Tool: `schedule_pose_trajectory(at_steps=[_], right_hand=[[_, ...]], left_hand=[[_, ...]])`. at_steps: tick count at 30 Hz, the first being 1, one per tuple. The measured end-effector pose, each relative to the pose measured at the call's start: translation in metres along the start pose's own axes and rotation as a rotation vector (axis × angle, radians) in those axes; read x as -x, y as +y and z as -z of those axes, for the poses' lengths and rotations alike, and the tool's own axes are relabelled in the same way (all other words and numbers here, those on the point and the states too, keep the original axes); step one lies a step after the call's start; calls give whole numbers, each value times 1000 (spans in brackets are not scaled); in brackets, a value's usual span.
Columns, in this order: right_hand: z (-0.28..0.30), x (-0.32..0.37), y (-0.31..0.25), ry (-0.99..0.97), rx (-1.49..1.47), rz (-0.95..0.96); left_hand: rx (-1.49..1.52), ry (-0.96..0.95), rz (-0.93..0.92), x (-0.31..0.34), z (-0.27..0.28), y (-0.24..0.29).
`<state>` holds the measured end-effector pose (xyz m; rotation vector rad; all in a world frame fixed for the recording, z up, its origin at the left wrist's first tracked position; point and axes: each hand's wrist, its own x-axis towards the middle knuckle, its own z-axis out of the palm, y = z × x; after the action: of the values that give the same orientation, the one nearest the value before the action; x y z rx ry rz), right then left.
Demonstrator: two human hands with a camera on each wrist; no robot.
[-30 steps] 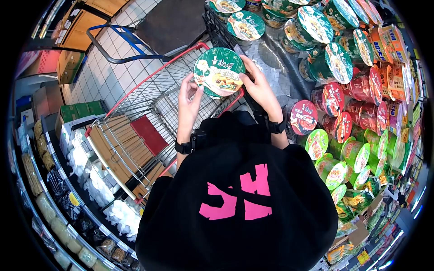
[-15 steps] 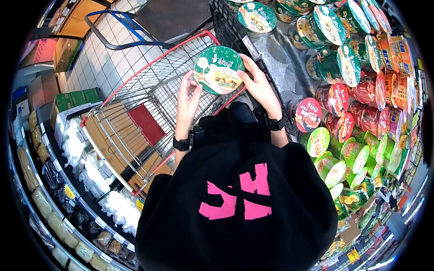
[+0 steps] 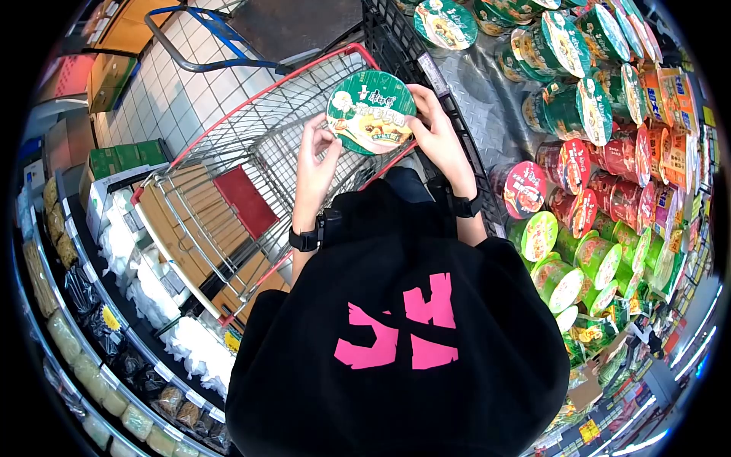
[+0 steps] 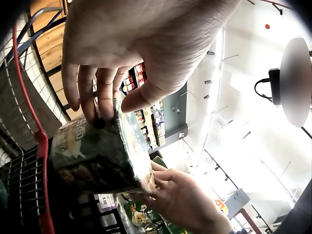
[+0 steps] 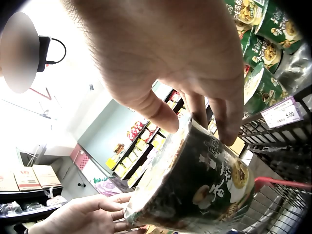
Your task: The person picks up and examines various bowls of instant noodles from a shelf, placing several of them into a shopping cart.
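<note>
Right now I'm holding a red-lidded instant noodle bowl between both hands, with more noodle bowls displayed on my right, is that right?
Only the colour is wrong: the instant noodle bowl is green-lidded, as the head view shows. It is between your left hand and right hand, with more noodle bowls displayed on your right.

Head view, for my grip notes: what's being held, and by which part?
The green-lidded tub, pinched at opposite sides of its lid rim by left hand and right hand.
</note>
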<state>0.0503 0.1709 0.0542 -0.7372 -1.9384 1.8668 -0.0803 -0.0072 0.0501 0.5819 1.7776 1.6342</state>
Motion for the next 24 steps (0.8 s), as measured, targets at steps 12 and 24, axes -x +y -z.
schedule_pose_trajectory(at_steps=[12, 24], right_hand=[[-32, 11, 7, -1, 15, 51], [-43, 3, 77, -64, -32, -171]], left_hand=[[52, -50, 1, 9, 32, -18], [-77, -149, 103, -15, 57, -99]])
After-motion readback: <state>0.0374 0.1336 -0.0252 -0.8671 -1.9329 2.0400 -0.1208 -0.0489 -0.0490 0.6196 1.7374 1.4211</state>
